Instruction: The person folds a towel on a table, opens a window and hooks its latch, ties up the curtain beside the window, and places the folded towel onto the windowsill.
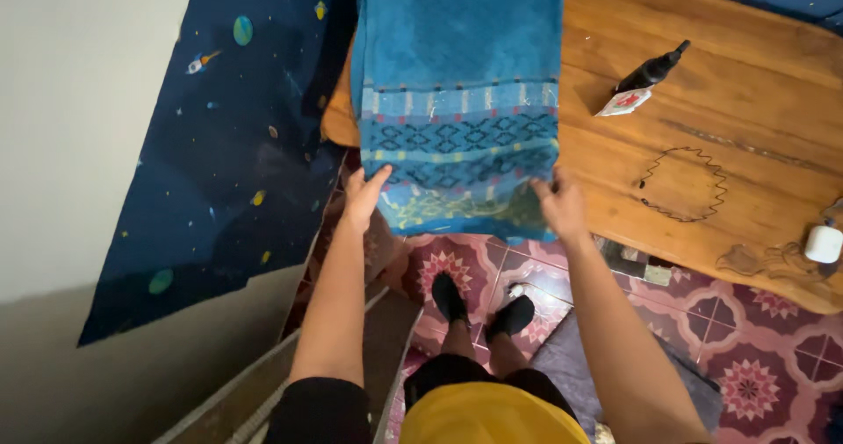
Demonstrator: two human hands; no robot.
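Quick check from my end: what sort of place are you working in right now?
Likely a room in a home. Both hands, left hand and right hand, hold a blue patterned towel on a wooden table, above a floral tiled floor, beside a space-print wall covering.

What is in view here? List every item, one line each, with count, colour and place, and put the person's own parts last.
towel: one, blue with patterned bands, on the near left end of the table, its lower edge hanging over
wooden table: one, brown, upper right
black tube: one, black, on the table right of the towel, tip on a small red and white packet
wavy wire loop: one, dark, on the table near its front edge
small white case: one, at the table's right edge
space-print cloth: one, dark blue, on the wall at left
floor tiles: pink and maroon pattern, below the table
feet in black socks: two, on the tiles
left hand: on the towel's lower left edge
right hand: on the towel's lower right edge
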